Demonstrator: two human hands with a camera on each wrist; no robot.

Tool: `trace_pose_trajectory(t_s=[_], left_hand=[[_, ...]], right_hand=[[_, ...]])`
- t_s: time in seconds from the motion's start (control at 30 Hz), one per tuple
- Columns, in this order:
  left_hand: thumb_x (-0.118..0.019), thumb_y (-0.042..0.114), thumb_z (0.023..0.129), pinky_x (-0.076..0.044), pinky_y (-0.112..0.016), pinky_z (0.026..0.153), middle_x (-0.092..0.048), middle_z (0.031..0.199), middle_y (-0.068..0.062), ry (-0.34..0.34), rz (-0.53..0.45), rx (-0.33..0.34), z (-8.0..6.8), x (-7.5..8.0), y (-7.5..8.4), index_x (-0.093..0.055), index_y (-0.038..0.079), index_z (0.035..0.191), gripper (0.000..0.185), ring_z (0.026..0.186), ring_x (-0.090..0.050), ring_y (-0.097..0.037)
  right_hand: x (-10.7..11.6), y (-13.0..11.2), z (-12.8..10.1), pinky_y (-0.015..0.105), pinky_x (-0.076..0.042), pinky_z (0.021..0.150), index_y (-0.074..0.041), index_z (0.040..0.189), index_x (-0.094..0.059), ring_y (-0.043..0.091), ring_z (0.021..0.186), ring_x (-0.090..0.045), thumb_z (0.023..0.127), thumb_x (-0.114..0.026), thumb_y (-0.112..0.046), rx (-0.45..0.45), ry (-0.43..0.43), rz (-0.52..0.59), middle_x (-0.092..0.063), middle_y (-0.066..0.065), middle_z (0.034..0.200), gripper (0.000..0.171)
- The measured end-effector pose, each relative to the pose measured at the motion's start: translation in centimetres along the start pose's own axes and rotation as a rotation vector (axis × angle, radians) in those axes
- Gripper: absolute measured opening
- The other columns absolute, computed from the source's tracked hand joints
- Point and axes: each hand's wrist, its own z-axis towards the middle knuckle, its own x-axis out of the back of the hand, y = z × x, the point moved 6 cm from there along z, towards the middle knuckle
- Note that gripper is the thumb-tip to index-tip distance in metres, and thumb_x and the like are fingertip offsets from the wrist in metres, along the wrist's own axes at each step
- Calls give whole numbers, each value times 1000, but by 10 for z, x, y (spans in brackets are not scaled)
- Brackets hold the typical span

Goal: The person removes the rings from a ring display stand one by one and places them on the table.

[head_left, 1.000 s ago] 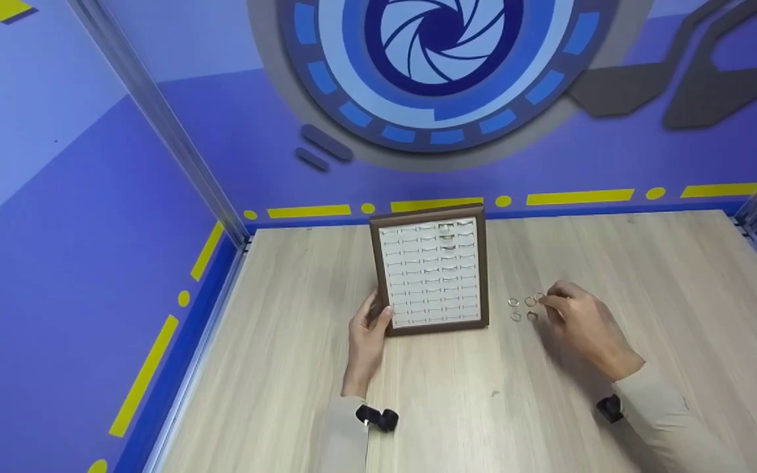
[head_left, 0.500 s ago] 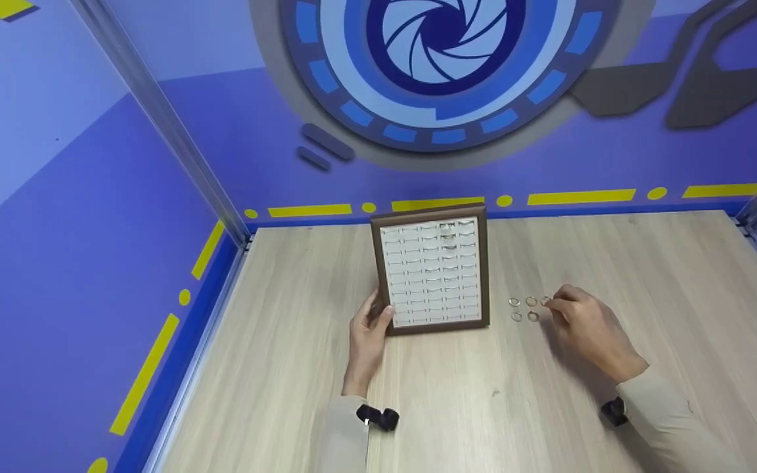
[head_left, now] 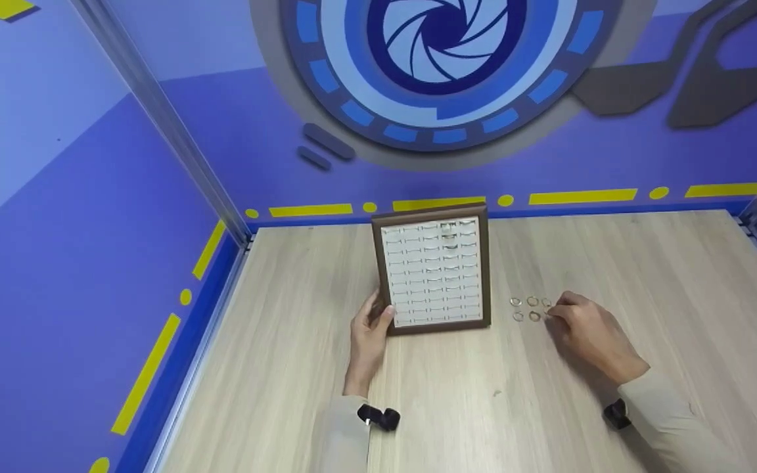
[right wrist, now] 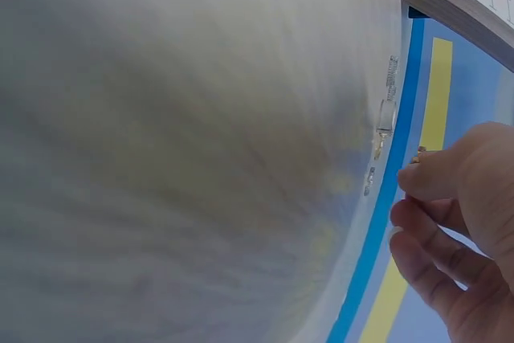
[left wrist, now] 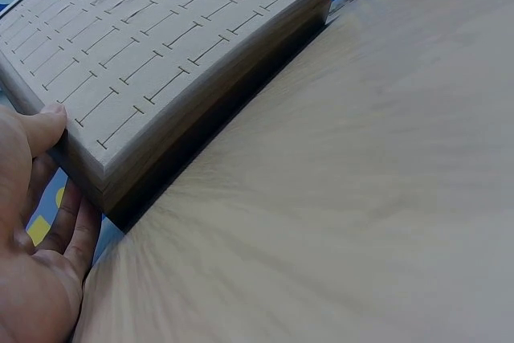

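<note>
My left hand (head_left: 368, 345) grips the lower left edge of a brown-framed ring display board (head_left: 434, 276), thumb on the front and fingers behind. The board leans back, its lower edge by the tabletop. Rows of slots cover its white pad (left wrist: 120, 46), and a few rings (head_left: 449, 236) sit in them near the upper right. My right hand (head_left: 592, 335) is low over the table, right of the board. Thumb and fingertips pinch a small gold ring (right wrist: 419, 153), mostly hidden. Several loose rings, among them a darker gold one (head_left: 535, 316) and a silver one (head_left: 515, 301), lie beside the fingertips.
The pale wood table (head_left: 457, 407) meets a blue patterned wall (head_left: 313, 184) behind the board and another panel (head_left: 89, 263) on the left. Each wrist wears a black strap device (head_left: 378, 417).
My right hand has shifted slightly right and toward me. The ring at the right end of the far row now lies apart from the fingertips. The left hand and board stay put.
</note>
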Motion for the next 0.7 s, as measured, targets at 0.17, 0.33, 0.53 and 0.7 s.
trace_pose_trajectory(t_s=[0.17,0.33,0.53,0.7], left_hand=[[-68,16,106,-50,-38,118,-64,148,-18,-3,3,-2,0,0,-1,-48,4,159,59,138,-60,-31],[-69,16,105,-49,-39,119,-62,150,-19,3,7,5,1,-1,-2,-48,3,159,59,141,-58,-32],[-69,15,105,-49,-36,119,-62,150,-18,2,3,4,1,-1,0,-48,4,159,59,141,-58,-31],[-68,16,105,-50,-35,117,-63,149,-19,-6,-18,-6,0,-1,0,-45,0,160,61,138,-61,-31]], right_hand=[[-4,5,-2,49,-64,69,0,92,-82,32,81,-74,85,-71,15,-49,-80,18,-70,9,90,20],[-5,7,-2,51,-65,71,0,93,-83,34,82,-74,87,-70,15,-63,-121,21,-70,9,90,21],[-6,9,-1,52,-65,71,0,94,-83,36,83,-74,88,-69,15,-78,-136,21,-71,11,91,20],[-8,8,-1,51,-64,70,1,94,-83,36,84,-74,87,-68,17,-75,-149,16,-70,11,91,23]])
